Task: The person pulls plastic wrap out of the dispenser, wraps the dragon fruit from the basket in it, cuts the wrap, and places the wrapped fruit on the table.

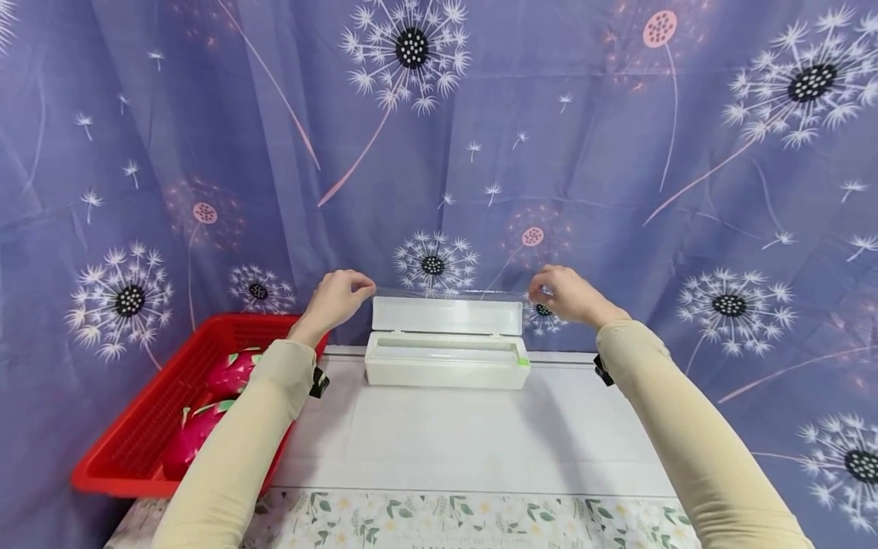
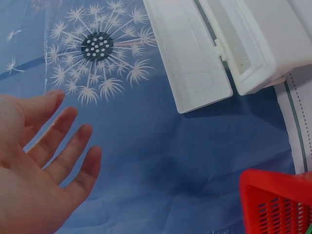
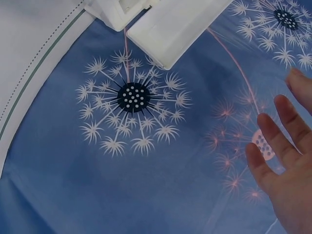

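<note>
A white cling film box (image 1: 447, 372) sits at the table's back edge, its lid (image 1: 446, 316) tipped up and back. Behind and above that lid, a clear strip of cling film (image 1: 473, 293) stretches between both hands. At its left end, my left hand (image 1: 336, 300) pinches the film's corner with thumb and forefinger. My right hand (image 1: 569, 293) pinches the other end, the remaining fingers loosely bent. In the left wrist view the film's shiny edge (image 2: 46, 68) runs up from the thumb tip. The right wrist view barely shows the film by the fingertips.
At the left stands a red plastic basket (image 1: 130, 427) with pink dragon fruits (image 1: 188, 438) in it, partly hidden by the left sleeve. A green slider (image 1: 523, 361) is on the box's right end. A blue dandelion-print curtain (image 1: 583, 152) hangs behind the white tabletop (image 1: 446, 435).
</note>
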### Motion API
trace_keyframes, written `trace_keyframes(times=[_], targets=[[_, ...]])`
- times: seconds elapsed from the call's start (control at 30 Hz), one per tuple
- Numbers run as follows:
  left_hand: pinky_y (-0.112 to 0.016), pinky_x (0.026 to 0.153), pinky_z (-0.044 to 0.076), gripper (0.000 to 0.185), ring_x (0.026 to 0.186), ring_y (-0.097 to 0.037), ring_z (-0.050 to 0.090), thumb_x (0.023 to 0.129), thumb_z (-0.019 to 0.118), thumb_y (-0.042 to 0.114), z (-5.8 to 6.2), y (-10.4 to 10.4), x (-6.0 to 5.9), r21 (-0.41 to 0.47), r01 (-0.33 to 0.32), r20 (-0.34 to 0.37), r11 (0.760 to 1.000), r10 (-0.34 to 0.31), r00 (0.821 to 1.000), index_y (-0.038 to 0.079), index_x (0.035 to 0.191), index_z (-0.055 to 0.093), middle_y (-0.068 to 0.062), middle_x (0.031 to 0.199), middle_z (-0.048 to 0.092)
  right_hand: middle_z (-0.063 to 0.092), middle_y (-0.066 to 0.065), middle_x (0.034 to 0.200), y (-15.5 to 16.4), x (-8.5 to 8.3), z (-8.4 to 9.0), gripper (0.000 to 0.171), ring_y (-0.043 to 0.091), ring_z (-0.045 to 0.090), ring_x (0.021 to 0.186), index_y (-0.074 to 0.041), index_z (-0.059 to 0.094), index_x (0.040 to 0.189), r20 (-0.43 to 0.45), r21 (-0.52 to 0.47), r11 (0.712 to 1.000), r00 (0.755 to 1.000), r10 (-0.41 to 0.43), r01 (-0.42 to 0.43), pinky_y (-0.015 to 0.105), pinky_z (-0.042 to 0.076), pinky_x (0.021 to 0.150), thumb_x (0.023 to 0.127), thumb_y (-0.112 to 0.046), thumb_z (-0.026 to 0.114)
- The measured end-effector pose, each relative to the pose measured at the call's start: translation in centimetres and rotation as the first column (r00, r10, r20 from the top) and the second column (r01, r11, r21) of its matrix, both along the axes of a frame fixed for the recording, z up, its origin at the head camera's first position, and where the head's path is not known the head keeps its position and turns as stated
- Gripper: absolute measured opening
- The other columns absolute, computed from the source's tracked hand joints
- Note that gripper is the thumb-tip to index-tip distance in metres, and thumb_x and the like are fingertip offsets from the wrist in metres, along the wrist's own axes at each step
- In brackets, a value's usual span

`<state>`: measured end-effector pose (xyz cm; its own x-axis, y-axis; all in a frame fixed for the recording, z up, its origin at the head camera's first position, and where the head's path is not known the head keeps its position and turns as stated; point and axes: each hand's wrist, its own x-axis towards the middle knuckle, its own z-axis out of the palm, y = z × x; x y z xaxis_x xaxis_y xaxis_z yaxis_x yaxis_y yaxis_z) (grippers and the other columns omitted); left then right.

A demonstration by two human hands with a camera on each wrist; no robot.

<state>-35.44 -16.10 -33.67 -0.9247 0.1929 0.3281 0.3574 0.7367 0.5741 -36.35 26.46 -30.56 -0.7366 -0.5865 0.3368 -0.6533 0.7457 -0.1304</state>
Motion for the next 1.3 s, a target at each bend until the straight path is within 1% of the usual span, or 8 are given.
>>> trace_keyframes(times=[0.2,0.43,0.63,0.73,0.9,1.0,1.13,1.3], targets=[[-0.048,0.084,0.049,0.024,0.103,-0.027,0.06,0.099,0.061,0.027,0.6,-0.2,0.1,-0.016,0.024,-0.008,1.0,-0.024,1.0,0.011,0.111,0.074,-0.006,0.117,0.066,0.063,0.005,0.092,-0.2,0.2,0.7,0.006,0.025,0.062,0.085,-0.008,0.073,0.091,0.02,0.01,1.0,1.0,-0.022,0.022,0.044,0.051,0.078,0.089,-0.003,0.069],[-0.049,0.086,0.048,0.023,0.104,-0.029,0.06,0.098,0.062,0.023,1.2,-0.1,0.1,-0.017,0.043,-0.034,0.999,-0.044,0.998,0.009,0.111,0.074,-0.008,0.116,0.066,0.063,0.004,0.092,-0.1,0.2,1.3,0.012,0.023,0.062,0.085,-0.01,0.071,0.089,0.007,0.039,0.999,1.0,-0.016,0.016,0.042,0.052,0.078,0.089,0.001,0.067],[-0.048,0.086,0.048,0.021,0.104,-0.029,0.061,0.097,0.062,0.023,1.6,-0.6,0.2,-0.022,0.032,-0.047,0.999,-0.033,0.998,0.01,0.109,0.075,-0.008,0.115,0.066,0.063,0.005,0.092,-0.6,0.4,1.7,0.014,0.025,0.061,0.086,-0.01,0.07,0.088,-0.014,0.041,0.999,1.0,0.017,-0.017,0.044,0.051,0.079,0.088,0.002,0.066],[-0.048,0.086,0.048,0.022,0.103,-0.028,0.061,0.098,0.062,0.023,1.9,-0.6,0.3,-0.019,0.036,-0.048,0.999,-0.037,0.998,0.01,0.11,0.075,-0.008,0.115,0.066,0.063,0.005,0.092,-0.5,0.5,1.7,0.013,0.026,0.061,0.086,-0.01,0.07,0.089,-0.019,0.037,0.999,1.0,0.017,-0.016,0.045,0.05,0.08,0.089,0.003,0.066],[-0.048,0.087,0.048,0.022,0.105,-0.027,0.06,0.098,0.061,0.023,2.8,-0.2,0.2,-0.011,0.055,-0.043,0.998,-0.055,0.998,0.011,0.111,0.074,-0.006,0.116,0.064,0.062,0.007,0.089,0.0,0.9,2.1,0.01,0.025,0.06,0.083,-0.008,0.069,0.088,-0.049,0.027,0.999,0.999,0.02,-0.019,0.044,0.051,0.076,0.088,0.002,0.066],[-0.048,0.087,0.048,0.021,0.104,-0.027,0.06,0.098,0.062,0.022,3.2,-0.1,0.1,-0.001,0.049,-0.049,0.999,-0.049,0.998,0.011,0.109,0.075,-0.006,0.116,0.065,0.062,0.007,0.088,0.0,1.0,2.4,0.009,0.024,0.06,0.082,-0.007,0.069,0.087,-0.062,0.021,0.999,0.998,0.031,-0.03,0.044,0.051,0.075,0.087,0.001,0.066],[-0.047,0.086,0.049,0.021,0.101,-0.027,0.061,0.098,0.062,0.023,3.4,-0.1,0.1,0.006,0.042,-0.05,0.999,-0.042,0.998,0.011,0.109,0.075,-0.006,0.116,0.065,0.062,0.007,0.089,-0.1,1.1,2.8,0.012,0.024,0.06,0.083,-0.009,0.069,0.086,-0.051,0.017,1.0,0.999,0.013,-0.012,0.043,0.05,0.076,0.087,0.003,0.066],[-0.05,0.091,0.046,0.022,0.109,-0.03,0.058,0.098,0.062,0.023,3.5,-0.3,0.2,-0.007,0.048,-0.046,0.999,-0.048,0.998,0.01,0.111,0.074,-0.007,0.119,0.063,0.062,0.008,0.09,-0.2,1.0,3.1,0.013,0.025,0.061,0.084,-0.008,0.069,0.087,-0.031,0.029,1.0,1.0,0.003,-0.003,0.043,0.051,0.079,0.088,0.005,0.064]])
